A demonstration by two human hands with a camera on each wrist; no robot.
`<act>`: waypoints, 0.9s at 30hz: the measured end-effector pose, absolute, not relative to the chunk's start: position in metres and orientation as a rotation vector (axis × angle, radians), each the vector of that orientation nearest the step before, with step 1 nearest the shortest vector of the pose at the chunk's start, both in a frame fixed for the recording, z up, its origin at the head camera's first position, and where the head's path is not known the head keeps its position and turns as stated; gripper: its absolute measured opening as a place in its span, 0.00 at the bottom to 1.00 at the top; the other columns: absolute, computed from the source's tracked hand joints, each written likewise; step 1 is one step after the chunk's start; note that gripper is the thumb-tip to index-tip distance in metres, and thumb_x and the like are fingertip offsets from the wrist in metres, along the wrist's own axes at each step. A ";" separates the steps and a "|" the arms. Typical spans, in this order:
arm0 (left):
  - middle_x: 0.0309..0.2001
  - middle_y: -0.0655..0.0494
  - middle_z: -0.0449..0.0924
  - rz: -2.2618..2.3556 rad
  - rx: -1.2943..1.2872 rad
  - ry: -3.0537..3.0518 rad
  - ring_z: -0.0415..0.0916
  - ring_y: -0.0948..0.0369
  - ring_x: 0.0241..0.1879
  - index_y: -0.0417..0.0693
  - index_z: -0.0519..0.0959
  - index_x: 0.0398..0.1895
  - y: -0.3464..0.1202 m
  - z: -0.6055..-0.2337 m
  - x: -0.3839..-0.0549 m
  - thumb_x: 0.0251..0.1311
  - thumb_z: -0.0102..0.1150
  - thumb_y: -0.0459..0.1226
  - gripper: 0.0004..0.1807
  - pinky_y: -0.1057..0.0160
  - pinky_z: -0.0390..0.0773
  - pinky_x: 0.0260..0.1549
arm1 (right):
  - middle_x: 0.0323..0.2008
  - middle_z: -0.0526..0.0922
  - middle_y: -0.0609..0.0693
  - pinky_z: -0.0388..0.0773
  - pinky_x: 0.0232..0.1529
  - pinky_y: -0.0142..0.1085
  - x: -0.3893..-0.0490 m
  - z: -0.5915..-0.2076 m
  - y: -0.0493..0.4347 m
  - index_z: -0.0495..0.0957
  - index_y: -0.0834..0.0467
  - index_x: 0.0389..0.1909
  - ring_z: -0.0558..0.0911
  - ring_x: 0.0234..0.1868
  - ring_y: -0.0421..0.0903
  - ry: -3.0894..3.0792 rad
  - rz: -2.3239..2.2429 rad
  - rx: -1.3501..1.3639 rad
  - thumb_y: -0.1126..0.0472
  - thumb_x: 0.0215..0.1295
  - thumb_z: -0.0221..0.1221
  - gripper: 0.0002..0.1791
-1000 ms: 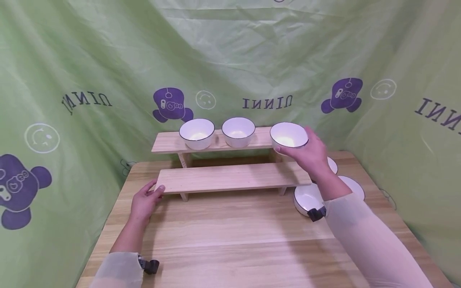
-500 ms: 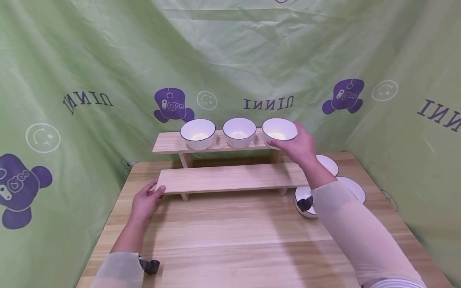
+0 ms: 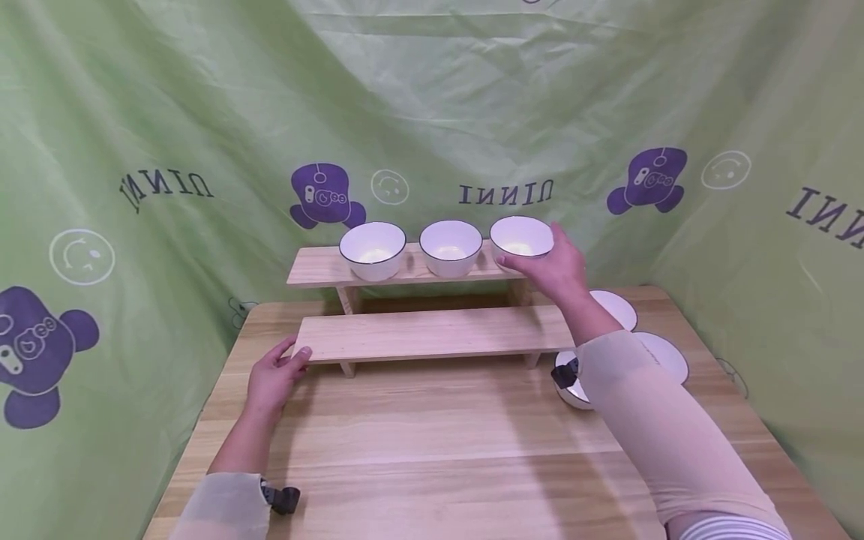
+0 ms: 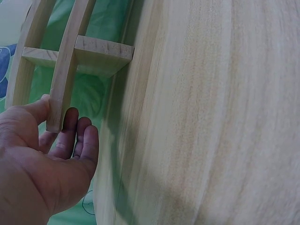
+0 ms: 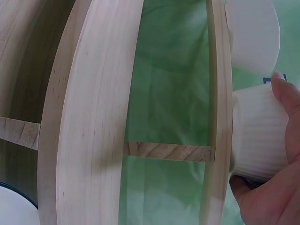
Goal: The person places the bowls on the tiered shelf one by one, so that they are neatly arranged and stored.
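A two-tier wooden shelf (image 3: 432, 334) stands on the table. My left hand (image 3: 273, 379) pinches the left end of its lower board, thumb above and fingers below, as the left wrist view also shows. At the right end of the upper board (image 3: 313, 268), my right hand (image 3: 556, 270) grips a white dark-rimmed bowl (image 3: 520, 236) by its side. In the right wrist view this bowl (image 5: 258, 131) sits against the upper board, upright. Two matching bowls, a left one (image 3: 373, 251) and a middle one (image 3: 451, 247), stand beside it in a row.
More white bowls stand on the wooden table (image 3: 418, 457) right of the shelf: a front one (image 3: 574, 394), partly behind my right sleeve, a far one (image 3: 614, 307) and a near right one (image 3: 664, 356). A green printed curtain (image 3: 432, 112) hangs close behind and at both sides.
My right hand has moved the bowl left and slightly back, bringing it over the upper board in line with the other two. The left hand has stayed on the lower board.
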State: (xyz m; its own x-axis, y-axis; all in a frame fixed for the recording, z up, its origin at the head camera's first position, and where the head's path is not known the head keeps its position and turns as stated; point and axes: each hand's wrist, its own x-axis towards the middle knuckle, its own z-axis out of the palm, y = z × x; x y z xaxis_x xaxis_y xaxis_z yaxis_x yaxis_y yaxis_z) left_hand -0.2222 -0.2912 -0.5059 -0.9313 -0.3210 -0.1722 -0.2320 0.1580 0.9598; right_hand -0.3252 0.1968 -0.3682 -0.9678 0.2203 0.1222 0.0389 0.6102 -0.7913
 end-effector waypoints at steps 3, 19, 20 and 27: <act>0.48 0.49 0.83 -1.917 0.558 -2.332 0.86 0.58 0.45 0.50 0.67 0.78 -0.292 -0.506 -0.223 0.66 0.70 0.49 0.40 0.63 0.85 0.53 | 0.79 0.59 0.61 0.66 0.73 0.61 -0.326 -0.368 0.196 0.43 0.53 0.85 0.64 0.75 0.64 -2.637 1.279 -0.214 0.27 0.40 0.78 0.78; 0.48 0.49 0.82 -1.897 0.559 -2.335 0.86 0.58 0.44 0.48 0.68 0.78 -0.291 -0.508 -0.223 0.65 0.71 0.50 0.41 0.65 0.85 0.50 | 0.80 0.54 0.63 0.59 0.76 0.62 -0.318 -0.374 0.199 0.36 0.53 0.85 0.58 0.77 0.65 -2.627 1.243 -0.120 0.25 0.39 0.77 0.82; 0.48 0.49 0.83 -1.892 0.559 -2.338 0.87 0.58 0.44 0.49 0.68 0.78 -0.291 -0.508 -0.223 0.65 0.71 0.50 0.41 0.65 0.86 0.50 | 0.80 0.54 0.63 0.59 0.76 0.61 -0.317 -0.374 0.200 0.36 0.53 0.85 0.58 0.77 0.65 -2.620 1.254 -0.111 0.26 0.39 0.78 0.82; 0.47 0.50 0.83 -1.888 0.558 -2.349 0.87 0.58 0.44 0.48 0.67 0.78 -0.291 -0.508 -0.223 0.65 0.71 0.50 0.41 0.66 0.86 0.49 | 0.75 0.63 0.64 0.63 0.76 0.57 -0.313 -0.375 0.204 0.45 0.56 0.84 0.65 0.75 0.63 -2.562 1.284 -0.041 0.34 0.44 0.80 0.74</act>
State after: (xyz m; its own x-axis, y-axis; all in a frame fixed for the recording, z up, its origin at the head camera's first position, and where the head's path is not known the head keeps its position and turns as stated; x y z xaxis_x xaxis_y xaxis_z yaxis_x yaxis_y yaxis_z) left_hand -0.2228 -0.2913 -0.5075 -0.9308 -0.3262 -0.1648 -0.2311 0.1760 0.9569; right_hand -0.3127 0.2038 -0.3746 -0.9619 0.1471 0.2305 -0.0966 0.6059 -0.7897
